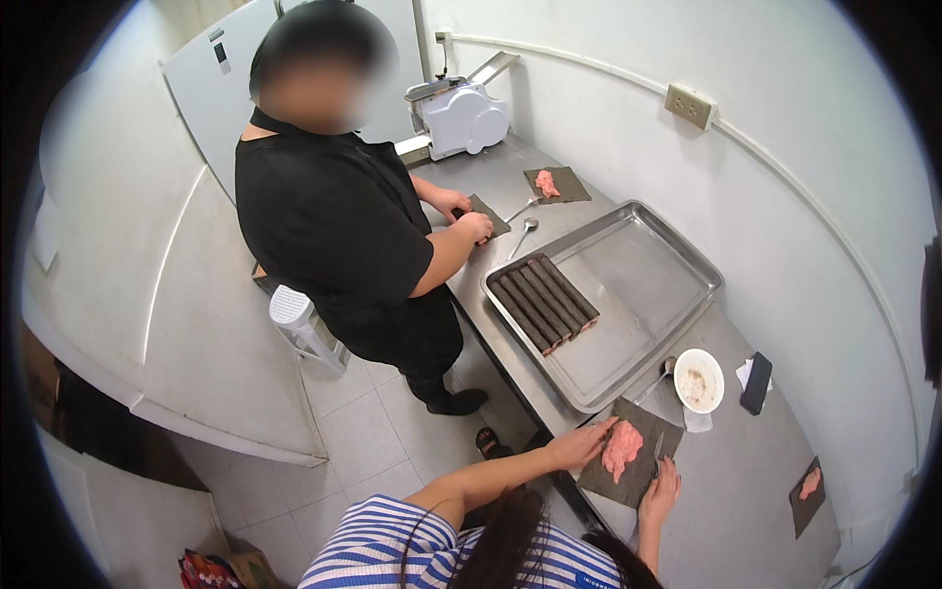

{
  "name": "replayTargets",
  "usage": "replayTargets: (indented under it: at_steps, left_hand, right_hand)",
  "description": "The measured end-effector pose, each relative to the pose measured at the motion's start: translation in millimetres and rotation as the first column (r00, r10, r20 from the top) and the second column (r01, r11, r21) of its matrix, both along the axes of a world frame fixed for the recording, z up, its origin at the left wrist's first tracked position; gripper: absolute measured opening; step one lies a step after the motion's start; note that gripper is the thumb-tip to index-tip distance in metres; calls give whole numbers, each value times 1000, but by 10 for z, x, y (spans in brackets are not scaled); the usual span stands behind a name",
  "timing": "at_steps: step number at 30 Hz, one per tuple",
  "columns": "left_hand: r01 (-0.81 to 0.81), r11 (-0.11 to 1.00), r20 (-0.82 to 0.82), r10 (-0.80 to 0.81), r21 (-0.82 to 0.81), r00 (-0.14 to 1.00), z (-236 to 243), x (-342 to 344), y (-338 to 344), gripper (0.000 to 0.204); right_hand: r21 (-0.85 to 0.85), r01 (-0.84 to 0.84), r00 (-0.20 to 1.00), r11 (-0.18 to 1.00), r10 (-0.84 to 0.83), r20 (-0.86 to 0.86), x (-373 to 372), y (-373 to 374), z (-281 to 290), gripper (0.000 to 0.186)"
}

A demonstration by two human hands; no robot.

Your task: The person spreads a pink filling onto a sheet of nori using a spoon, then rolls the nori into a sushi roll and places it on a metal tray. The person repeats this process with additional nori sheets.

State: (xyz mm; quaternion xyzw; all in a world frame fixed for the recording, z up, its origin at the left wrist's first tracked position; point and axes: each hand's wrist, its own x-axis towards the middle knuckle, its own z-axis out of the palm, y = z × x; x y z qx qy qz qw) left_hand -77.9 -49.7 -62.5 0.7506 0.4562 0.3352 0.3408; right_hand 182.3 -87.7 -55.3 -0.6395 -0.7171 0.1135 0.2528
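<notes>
A dark seaweed sheet [636,483] lies on the steel table in front of me, with a lump of pink minced meat [622,450] on it. My left hand [581,445] rests at the sheet's left edge, its fingers stretched out toward the meat and touching the sheet. At the right edge, my right hand [660,491] has its fingers closed round a slim metal utensil [658,448], whose exact kind I cannot make out. Just beyond stands a large metal tray [655,270], with several dark seaweed rolls [545,302] side by side at its left end.
A white bowl [700,381], a spoon [668,366] and a dark phone [756,383] sit right of the tray. More meat-topped seaweed sheets lie at far right [808,498] and far back [556,185]. A co-worker [339,211] handles a seaweed sheet [491,218] near a white machine [466,120].
</notes>
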Motion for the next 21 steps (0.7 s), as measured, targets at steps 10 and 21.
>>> replayTargets:
  at_steps: [10, 21]
  left_hand:
    - [-76, 996, 47, 78, -45, 996, 139, 23, -18, 57]
    - [44, 994, -183, -26, 95, 983, 299, -67, 35, 67]
  right_hand:
    - [56, 16, 989, 998, -7, -147, 42, 111, 225, 40]
    - [-86, 32, 999, 996, -32, 6, -81, 190, 922, 34]
